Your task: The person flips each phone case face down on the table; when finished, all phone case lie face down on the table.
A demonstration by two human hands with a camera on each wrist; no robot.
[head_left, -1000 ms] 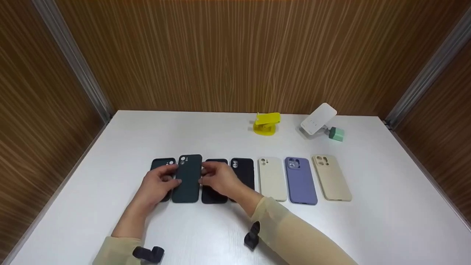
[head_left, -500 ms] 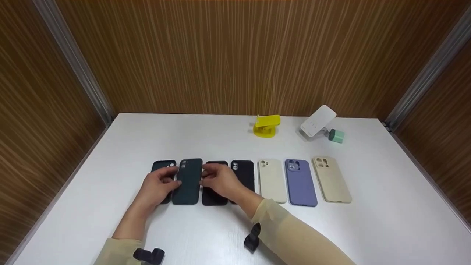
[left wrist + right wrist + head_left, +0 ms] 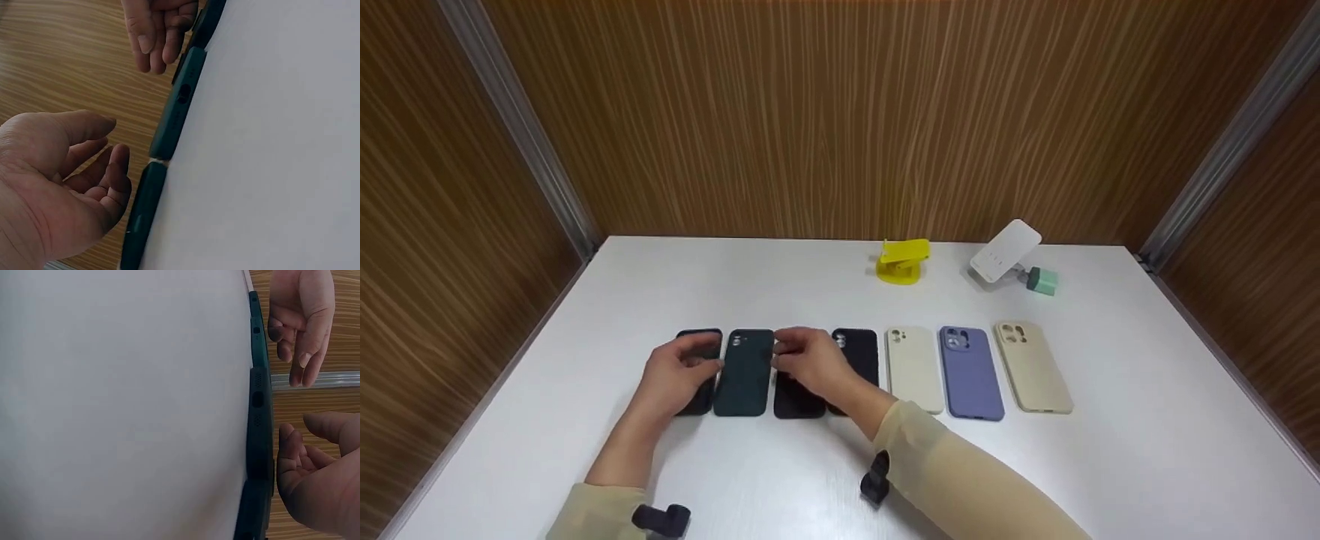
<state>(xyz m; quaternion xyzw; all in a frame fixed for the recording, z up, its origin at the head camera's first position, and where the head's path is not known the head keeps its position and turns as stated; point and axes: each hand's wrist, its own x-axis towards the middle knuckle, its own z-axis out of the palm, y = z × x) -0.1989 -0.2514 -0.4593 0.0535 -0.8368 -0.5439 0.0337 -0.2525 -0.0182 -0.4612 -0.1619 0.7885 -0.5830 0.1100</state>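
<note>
A dark green phone case (image 3: 744, 379) lies back up on the white table, second from the left in a row of cases. My left hand (image 3: 671, 379) hovers over the leftmost dark case (image 3: 699, 403), fingers loosely bent, holding nothing. Above the black case (image 3: 799, 403) third in the row is my right hand (image 3: 819, 366), its fingertips close to the green case's right edge, also holding nothing. In the left wrist view, air shows between the left hand (image 3: 62, 185) and the green case's end (image 3: 179, 104). In the right wrist view, the right hand (image 3: 318, 478) stands apart from the cases.
Rightward the row continues with another black case (image 3: 861, 356), a cream case (image 3: 915, 371), a purple case (image 3: 973, 375) and a beige case (image 3: 1036, 367). Behind stand a yellow phone stand (image 3: 901, 262) and a white stand (image 3: 1006, 251) beside a mint-green block (image 3: 1042, 281). Wood-grain panels (image 3: 840, 120) enclose the table.
Both hands have let go of the dark green case, which now lies flat in the row. The left hand has drawn slightly left. The head view has tilted up a little.
</note>
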